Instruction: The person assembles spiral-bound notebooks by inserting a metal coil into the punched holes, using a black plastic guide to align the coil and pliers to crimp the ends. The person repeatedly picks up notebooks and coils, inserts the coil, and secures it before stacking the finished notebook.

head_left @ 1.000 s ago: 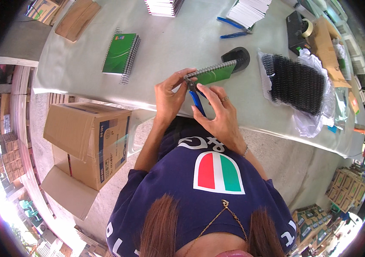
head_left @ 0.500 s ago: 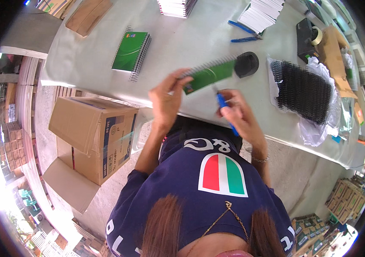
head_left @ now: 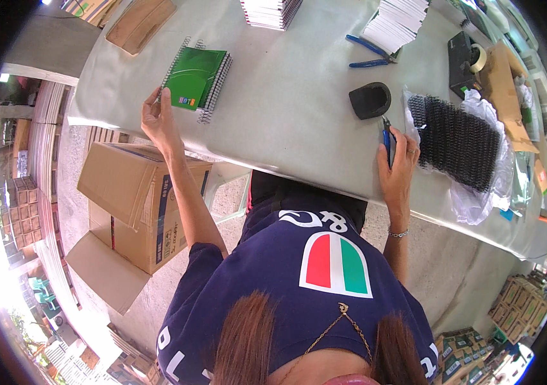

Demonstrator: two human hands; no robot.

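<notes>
My left hand point(head_left: 162, 125) is closed at the near left corner of a green spiral notebook point(head_left: 197, 72), thumb against its cover. This notebook lies on top of another spiral-bound notebook point(head_left: 216, 86), whose coil shows along the right side. Farther right, my right hand point(head_left: 400, 160) is closed round a pair of blue-handled cutting pliers point(head_left: 387, 142), resting by the table's near side. The pliers' tip points away from me, just short of a black rounded holder point(head_left: 369, 101). Beside that hand, a mass of black binding coils point(head_left: 458, 142) lies on white plastic wrapping.
A second pair of blue-handled pliers point(head_left: 371, 63) lies beside a stack of white-paged books point(head_left: 394, 27). Another stack point(head_left: 272, 11) stands at the far middle. A black tape dispenser point(head_left: 461, 64) is at the right. An open cardboard box point(head_left: 133, 199) stands below the table's left edge.
My left hand has carried the notebook left onto the one lying there. My right hand, still with the cutting pliers, has moved right and come down to the table.
</notes>
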